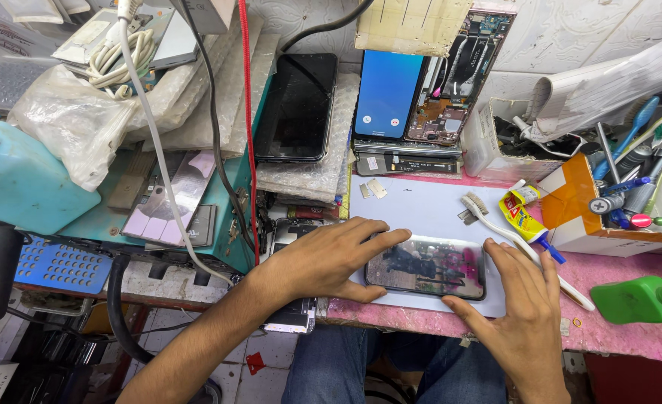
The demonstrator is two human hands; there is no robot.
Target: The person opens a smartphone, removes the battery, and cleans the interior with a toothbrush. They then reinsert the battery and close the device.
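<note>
A phone [425, 267] with a glossy, reflecting screen lies flat on a white sheet [421, 209] near the front edge of the pink desk [630, 337]. The left hand [331, 258] rests palm down at the phone's left end, its fingers stretched over the top left corner and the thumb along the near edge; its grip is loose and flat, pressing rather than clasping. The right hand [522, 314] lies at the phone's right end with the fingers spread wide and flat, the fingertips touching the right edge, closed on nothing. Just beyond the right hand a white toothbrush [522, 243] lies slantwise across the sheet, and a yellow glue tube [524, 215] with a blue tip lies beside it. An orange and white box [608, 206] full of tools stands to the right, and a green bottle [638, 299] lies near the desk's right end. Further back a lit blue phone [388, 93] leans against the wall beside an opened phone [458, 82], with a dark phone [297, 105] to their left on bubble wrap.
</note>
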